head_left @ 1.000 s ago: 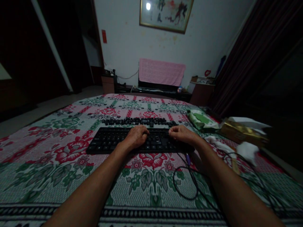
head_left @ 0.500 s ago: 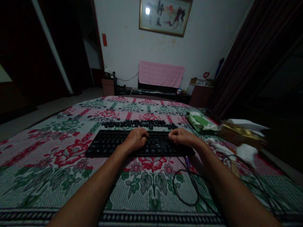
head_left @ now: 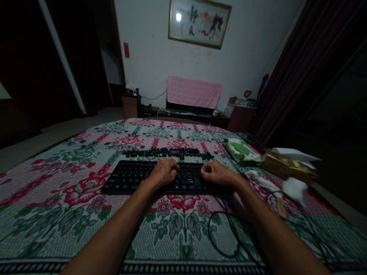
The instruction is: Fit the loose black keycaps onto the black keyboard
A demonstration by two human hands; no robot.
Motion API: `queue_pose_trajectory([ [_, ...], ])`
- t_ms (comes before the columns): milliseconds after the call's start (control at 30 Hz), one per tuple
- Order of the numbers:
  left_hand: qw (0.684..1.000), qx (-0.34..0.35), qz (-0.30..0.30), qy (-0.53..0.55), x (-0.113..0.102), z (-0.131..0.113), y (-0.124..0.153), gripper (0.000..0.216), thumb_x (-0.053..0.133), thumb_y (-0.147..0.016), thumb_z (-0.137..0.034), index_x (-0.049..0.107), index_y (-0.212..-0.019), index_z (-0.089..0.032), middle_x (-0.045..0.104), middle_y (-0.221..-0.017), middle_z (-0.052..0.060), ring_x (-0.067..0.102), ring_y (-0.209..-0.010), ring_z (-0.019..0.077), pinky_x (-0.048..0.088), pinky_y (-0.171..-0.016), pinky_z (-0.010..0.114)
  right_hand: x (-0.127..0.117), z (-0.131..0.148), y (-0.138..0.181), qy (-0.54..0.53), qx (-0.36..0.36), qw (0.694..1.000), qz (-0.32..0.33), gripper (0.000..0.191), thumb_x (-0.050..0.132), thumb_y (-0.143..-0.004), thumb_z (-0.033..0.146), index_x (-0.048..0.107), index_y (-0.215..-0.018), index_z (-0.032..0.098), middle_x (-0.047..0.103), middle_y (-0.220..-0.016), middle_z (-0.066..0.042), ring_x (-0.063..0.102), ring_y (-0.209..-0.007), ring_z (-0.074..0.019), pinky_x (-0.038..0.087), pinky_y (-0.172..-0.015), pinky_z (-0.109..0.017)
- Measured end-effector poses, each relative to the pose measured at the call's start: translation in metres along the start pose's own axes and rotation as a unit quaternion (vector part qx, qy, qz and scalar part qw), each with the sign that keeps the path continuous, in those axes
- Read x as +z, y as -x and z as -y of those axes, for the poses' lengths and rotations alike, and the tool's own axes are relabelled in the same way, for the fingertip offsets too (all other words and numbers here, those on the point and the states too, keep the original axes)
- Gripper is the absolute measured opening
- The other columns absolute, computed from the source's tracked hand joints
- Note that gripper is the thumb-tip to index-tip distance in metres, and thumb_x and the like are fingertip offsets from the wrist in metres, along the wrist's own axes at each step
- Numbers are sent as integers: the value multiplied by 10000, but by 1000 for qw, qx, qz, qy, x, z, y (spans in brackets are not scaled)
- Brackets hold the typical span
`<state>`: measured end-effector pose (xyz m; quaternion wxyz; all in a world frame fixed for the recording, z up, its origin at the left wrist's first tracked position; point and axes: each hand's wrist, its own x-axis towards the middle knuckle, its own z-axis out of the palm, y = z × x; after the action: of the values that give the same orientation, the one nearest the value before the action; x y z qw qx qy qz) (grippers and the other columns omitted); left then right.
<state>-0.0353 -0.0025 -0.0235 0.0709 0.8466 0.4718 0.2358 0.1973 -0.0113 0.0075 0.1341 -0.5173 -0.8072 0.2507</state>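
the keyboard (head_left: 126, 176) is lying lengthwise left to right; my left hand (head_left: 164, 172) is resting over its middle, and my right hand (head_left: 217, 173) is bunching nearer its right end. whether either is gripping anything, i cannot tell.

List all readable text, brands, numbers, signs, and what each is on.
None reads with certainty.
Framed picture: dark characters, too blurred to quote.
Keyboard: key markings too small.
Red strip on wall: unreadable.
Green-and-white pack, gold box: no legible text.
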Motion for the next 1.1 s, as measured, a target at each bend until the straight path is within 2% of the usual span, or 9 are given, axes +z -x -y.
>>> queue_pose_trajectory([
  [300, 1000, -2, -2, 4, -2, -2, 2, 255, 440, -674, -159, 632, -838, -192, 598, -940, 25, 517, -918, 161, 378, -876, 289, 0, 7, 2, 12, 4, 1000, -2, 157, 441, -637, 267, 535, -621, 142, 475, -559, 15, 394, -507, -77, 291, -454, -189],
  [633, 998, -43, -8, 40, -3, 4, 0, 280, 421, -688, -161, 636, -861, -208, 622, -950, 7, 541, -918, 158, 393, -860, 270, 0, -4, 0, -35, -6, 999, -5, 186, 437, -656, 282, 554, -653, 137, 465, -552, 24, 383, -495, -73, 288, -451, -190],
  [900, 995, -19, -54, 81, -3, -4, 0, 225, 467, -704, -230, 635, -852, -207, 626, -887, 9, 557, -859, 144, 412, -807, 247, 6, 13, -5, -26, -53, 995, -80, 175, 429, -662, 243, 566, -715, 147, 511, -608, 20, 430, -542, -83, 291, -470, -187],
  [1100, 987, -5, -60, 148, -5, -11, -2, 221, 480, -702, -220, 641, -851, -190, 630, -858, 15, 559, -821, 134, 417, -765, 236, 12, 19, -10, -33, -89, 991, -97, 167, 430, -670, 238, 562, -709, 144, 527, -618, 18, 446, -553, -83, 296, -484, -187],
])
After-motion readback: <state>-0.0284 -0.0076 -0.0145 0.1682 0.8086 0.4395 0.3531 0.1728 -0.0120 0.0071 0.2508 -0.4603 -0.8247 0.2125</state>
